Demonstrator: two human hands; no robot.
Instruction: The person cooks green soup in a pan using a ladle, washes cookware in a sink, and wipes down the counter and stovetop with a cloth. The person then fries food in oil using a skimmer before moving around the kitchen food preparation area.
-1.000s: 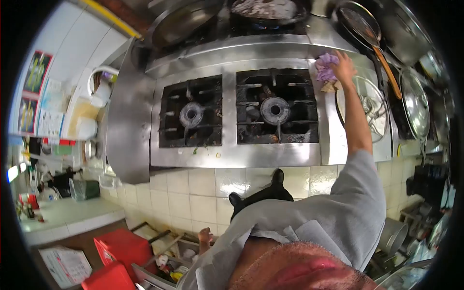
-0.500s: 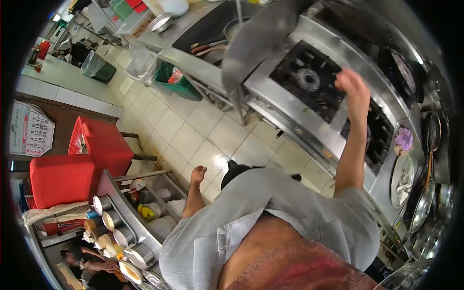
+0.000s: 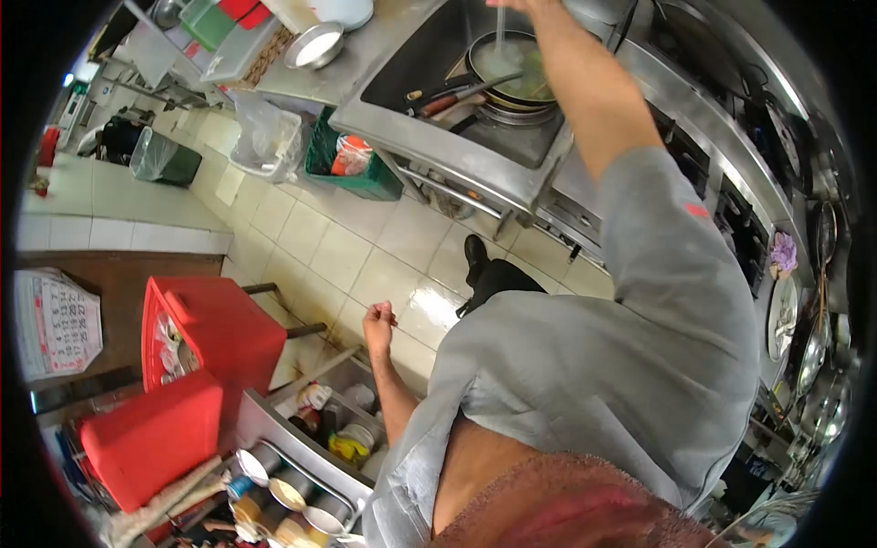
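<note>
My right hand (image 3: 519, 4) is at the top edge of the view, over the sink (image 3: 402, 46) and beside the running water. Most of its fingers are cut off, so any grip is hidden. Below it, the water stream (image 3: 501, 32) falls into a pan (image 3: 493, 64) stacked on other pans, with several handles (image 3: 448, 102) pointing left. My left hand (image 3: 380, 321) hangs low over the tiled floor, fingers loosely curled, with nothing visible in it. The nearest thing to it is the metal shelf unit (image 3: 311, 379).
The burners (image 3: 685, 151) run along the right of the sink. A metal bowl (image 3: 315, 46) sits on the left counter. Below stand a green bin (image 3: 356, 187) and a lined white bin (image 3: 265, 151). Red containers (image 3: 224, 320) and several pots (image 3: 288, 493) are at lower left.
My right hand has moved from above the burners to over the sink. The view has shifted, and the blurred grey shape that covered part of the sink is gone. My left hand still hangs low.
</note>
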